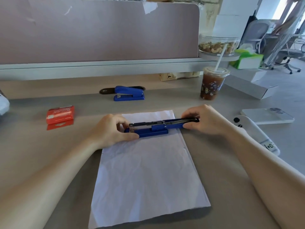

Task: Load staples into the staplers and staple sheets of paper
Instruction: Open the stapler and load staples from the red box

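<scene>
A blue stapler (pixel 158 128) lies folded wide open on the top end of a stack of white paper (pixel 146 176), its metal staple channel facing up. My left hand (pixel 110 129) grips the stapler's base and front end on the left. My right hand (pixel 203 120) pinches the swung-back top cover at its right end. A second blue stapler (pixel 129 94) stands closed farther back on the desk. A red staple box (pixel 60 117) lies to the left.
An iced drink cup with a straw (pixel 212 83) stands at the back right. A white phone (pixel 267 115) and a white device (pixel 257 134) lie at the right edge. A partition wall (pixel 99 30) closes off the rear of the desk.
</scene>
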`<state>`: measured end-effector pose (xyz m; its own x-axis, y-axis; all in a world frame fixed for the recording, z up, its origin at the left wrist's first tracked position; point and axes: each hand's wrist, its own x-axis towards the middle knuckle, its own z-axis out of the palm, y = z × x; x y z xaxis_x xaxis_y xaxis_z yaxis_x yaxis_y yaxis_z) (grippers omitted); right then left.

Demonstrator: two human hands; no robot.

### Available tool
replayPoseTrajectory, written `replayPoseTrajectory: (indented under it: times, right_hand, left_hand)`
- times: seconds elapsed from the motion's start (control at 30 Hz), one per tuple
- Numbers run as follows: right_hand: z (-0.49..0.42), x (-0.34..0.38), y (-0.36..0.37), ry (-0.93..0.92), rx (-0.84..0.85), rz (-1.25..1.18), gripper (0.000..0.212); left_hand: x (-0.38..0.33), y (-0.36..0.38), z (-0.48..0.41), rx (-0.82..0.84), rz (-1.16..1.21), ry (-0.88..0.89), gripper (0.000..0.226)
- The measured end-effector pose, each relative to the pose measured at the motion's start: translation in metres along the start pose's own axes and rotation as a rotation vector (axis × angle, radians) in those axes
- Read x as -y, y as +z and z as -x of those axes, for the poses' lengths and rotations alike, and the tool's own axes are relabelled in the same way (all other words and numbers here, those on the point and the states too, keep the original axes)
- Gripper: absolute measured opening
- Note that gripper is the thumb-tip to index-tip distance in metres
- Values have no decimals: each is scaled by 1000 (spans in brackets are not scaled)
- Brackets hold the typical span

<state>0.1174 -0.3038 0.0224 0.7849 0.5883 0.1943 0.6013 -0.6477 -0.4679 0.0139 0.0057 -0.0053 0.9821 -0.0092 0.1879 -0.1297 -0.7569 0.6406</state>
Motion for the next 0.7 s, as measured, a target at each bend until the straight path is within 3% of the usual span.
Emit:
replayPoseTrajectory:
  times: [0.23,0.47,0.7]
  right_hand:
    - [-13,33,15,-85,-101,-42,13]
    - [-42,97,39,-218,-6,-73,12]
    - [-72,163,71,-350,97,-105,16]
  left_hand:
    - [-7,-2,6,-11,-67,33,31]
    - [-3,-30,19,-107,-172,-54,46]
    - [59,-93,47,-379,-278,-236,43]
